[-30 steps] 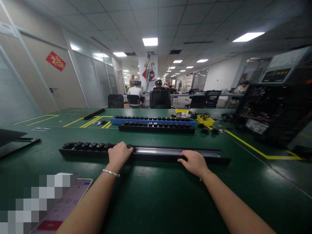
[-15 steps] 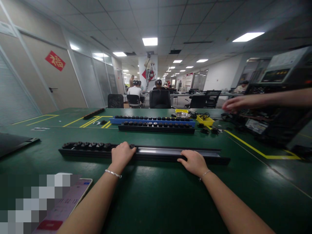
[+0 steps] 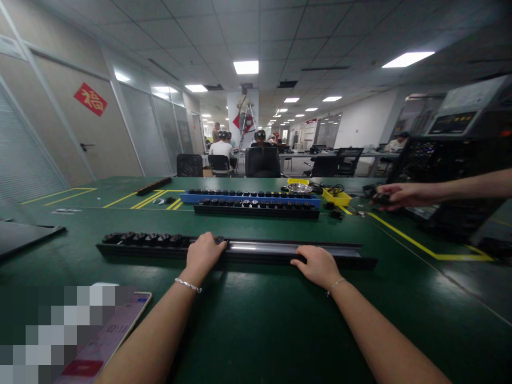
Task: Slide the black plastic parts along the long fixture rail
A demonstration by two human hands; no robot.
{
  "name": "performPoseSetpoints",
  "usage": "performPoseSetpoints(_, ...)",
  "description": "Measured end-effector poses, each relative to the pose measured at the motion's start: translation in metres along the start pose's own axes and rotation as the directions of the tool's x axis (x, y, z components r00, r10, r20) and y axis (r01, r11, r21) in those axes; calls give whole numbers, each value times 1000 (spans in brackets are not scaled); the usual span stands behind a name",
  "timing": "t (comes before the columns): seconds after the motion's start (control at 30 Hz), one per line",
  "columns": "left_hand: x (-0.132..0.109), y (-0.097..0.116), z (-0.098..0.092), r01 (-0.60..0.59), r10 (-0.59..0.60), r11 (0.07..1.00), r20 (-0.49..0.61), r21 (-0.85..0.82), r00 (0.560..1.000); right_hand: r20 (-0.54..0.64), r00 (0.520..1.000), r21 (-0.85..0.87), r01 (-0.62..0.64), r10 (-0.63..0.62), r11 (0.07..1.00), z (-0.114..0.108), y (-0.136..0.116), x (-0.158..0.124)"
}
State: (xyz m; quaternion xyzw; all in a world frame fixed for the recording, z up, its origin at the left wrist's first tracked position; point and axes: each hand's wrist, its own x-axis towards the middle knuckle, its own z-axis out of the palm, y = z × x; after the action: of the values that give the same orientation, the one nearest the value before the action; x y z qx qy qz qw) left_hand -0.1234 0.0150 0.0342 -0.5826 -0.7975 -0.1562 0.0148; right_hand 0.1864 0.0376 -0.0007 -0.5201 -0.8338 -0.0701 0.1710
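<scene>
"Left hand (image 3: 206, 253)?"
"Over the long black channel-shaped rail (image 3: 260, 259) at twelve o'clock; grip hidden. Right hand (image 3: 319, 265) clamps its near side."
"Handling?"
"Probably stiff, slick; hold both long sides."

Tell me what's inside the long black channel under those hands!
On the left, the channel holds small, chunky black pieces; farther right, a shiny grey strip. What the left hand and right hand cover is hidden.

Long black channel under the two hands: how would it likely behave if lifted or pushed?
The long black channel is likely stiff, since it runs straight. It would probably slide rather than roll, sitting flat along the table. Lifted mid-length, it may tip left, where the row of dark pieces sits.
</scene>
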Motion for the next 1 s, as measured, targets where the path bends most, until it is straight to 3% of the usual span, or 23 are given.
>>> performPoseSetpoints(1.0,0,8,4,-34,36,991,8,-130,999,10,1000,9,-3,3,1000,-1,0,0)
